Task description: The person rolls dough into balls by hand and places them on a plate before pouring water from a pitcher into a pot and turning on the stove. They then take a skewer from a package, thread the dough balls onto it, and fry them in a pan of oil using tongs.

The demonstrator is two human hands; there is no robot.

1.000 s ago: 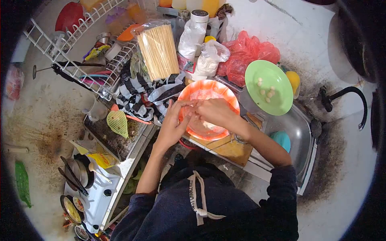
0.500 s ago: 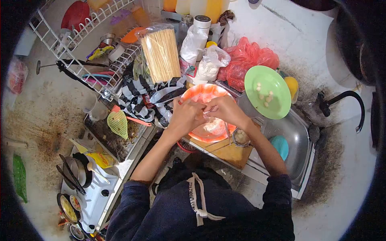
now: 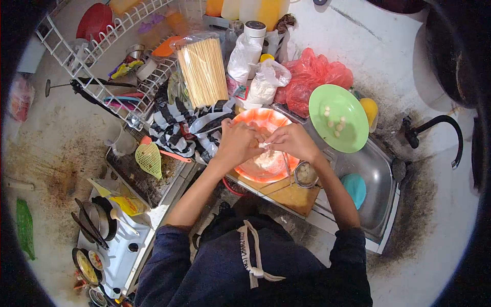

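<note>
An orange-and-white bowl [image 3: 265, 174] with white floury matter inside stands on a wooden board [image 3: 291, 197]. Over the bowl, my left hand [image 3: 238, 142] and my right hand [image 3: 293, 142] meet, fingertips pinched on a small piece of white dough [image 3: 264, 146] between them. A small metal strainer [image 3: 306, 174] with pale lumps sits by the bowl's right edge, below my right wrist. To the upper right, a green plate [image 3: 353, 118] carries several small white balls.
The steel sink [image 3: 376, 176] holds a turquoise item [image 3: 354, 190], with a black faucet [image 3: 434, 123] at its right. Bagged skewers [image 3: 203, 71], red plastic bags [image 3: 314, 82] and a white-capped bottle [image 3: 254, 38] stand behind the bowl. A stove [image 3: 123, 245] with pans is at the lower left.
Both hands have shifted slightly and their fingertips have changed position. The white dough between them now shows more clearly. The whole view has moved very slightly.
</note>
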